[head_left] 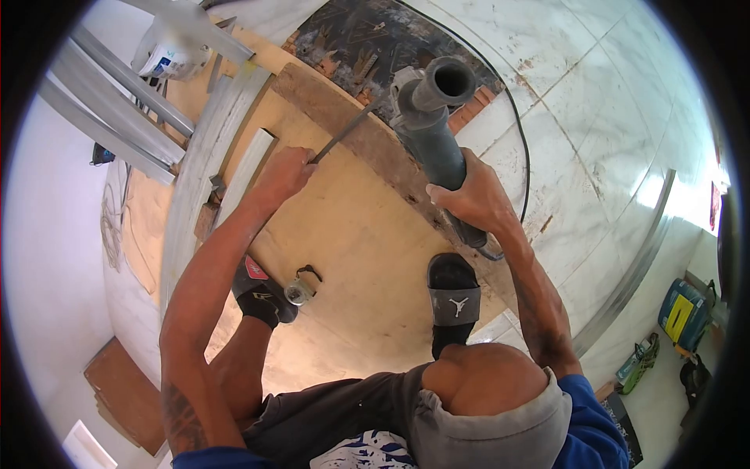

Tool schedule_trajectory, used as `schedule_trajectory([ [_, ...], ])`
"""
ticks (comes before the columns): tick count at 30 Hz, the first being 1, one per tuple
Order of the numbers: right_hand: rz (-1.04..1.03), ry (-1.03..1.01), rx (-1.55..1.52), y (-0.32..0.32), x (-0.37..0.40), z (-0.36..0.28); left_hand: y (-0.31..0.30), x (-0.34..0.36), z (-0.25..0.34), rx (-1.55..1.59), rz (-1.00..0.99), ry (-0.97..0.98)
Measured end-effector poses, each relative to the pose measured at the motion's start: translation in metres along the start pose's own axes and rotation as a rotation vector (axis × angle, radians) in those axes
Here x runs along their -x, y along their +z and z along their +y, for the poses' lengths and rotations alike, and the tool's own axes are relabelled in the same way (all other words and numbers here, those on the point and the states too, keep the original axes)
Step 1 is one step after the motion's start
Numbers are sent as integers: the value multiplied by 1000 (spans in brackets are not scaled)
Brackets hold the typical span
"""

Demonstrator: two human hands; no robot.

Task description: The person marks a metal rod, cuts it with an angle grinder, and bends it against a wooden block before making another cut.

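My right hand is wrapped round the dark green body of a corded angle grinder. The grinder's thick round side handle points up towards me. In my closed left hand is a thin dark metal rod, slanting up to the right. Its far end overlaps the grinder's head in this view, and the contact there is hidden. Beneath both hands lies a long worn wooden plank on a tan board.
Grey metal profiles and a white bucket are at upper left. A dark, debris-covered sheet lies ahead. The black cord curves across the tiles. A tape measure sits between my sandalled feet; another metal strip lies right.
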State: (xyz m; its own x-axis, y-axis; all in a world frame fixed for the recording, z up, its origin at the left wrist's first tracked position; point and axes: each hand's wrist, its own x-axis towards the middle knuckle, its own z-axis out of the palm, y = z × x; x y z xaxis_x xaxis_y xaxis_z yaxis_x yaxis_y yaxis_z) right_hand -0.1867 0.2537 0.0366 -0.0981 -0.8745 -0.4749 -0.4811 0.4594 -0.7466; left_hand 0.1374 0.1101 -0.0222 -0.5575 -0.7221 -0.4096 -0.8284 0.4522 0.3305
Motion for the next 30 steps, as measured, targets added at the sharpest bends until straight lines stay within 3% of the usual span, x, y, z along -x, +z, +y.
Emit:
schedule_trajectory([
  [8,-40,-68,33,16,-13,-7,-4,2,5,58,-61,-99],
  [11,-58,-92,81,25,-22,-11,0,4,-9,10,-77,-50],
  [14,-69,-143,78,28,-29,-13,8,12,-16,-81,167,23],
  [17,-89,-146,59,26,-31,-18,-22,20,49,260,282,-31],
  [20,-102,-134,25,24,-35,-22,-24,26,96,478,506,66],
  [30,-103,-151,-3,31,-39,-26,-13,10,103,364,639,128],
])
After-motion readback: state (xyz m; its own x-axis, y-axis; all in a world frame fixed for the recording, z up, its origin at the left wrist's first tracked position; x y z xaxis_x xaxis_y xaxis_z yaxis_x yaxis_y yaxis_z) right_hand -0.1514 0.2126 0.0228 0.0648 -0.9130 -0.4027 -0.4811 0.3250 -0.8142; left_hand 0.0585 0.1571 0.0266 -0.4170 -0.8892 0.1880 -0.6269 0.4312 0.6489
